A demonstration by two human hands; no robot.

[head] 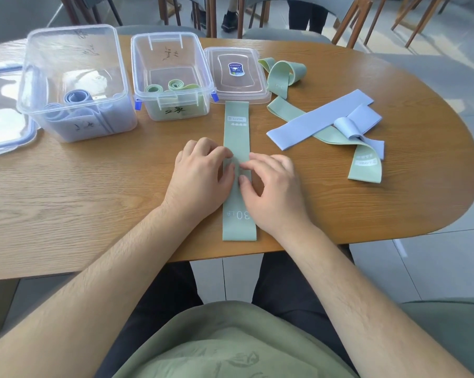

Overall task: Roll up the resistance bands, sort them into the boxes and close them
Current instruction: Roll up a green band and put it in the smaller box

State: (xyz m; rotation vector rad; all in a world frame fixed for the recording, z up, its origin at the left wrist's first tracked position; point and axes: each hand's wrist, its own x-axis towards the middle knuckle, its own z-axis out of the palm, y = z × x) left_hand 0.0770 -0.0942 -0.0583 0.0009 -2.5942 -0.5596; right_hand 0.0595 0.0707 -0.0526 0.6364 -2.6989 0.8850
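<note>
On the table (94,186), green band (237,126) reads HEAVY, 30 LB

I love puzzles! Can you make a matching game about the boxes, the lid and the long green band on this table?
1 large clear box
2 small clear box
3 lid
4 straight green band

a pinched by left hand and right hand
b holds blue rolls
c flat beside the small box
d holds green rolls

Pairs: 1-b, 2-d, 3-c, 4-a
</note>
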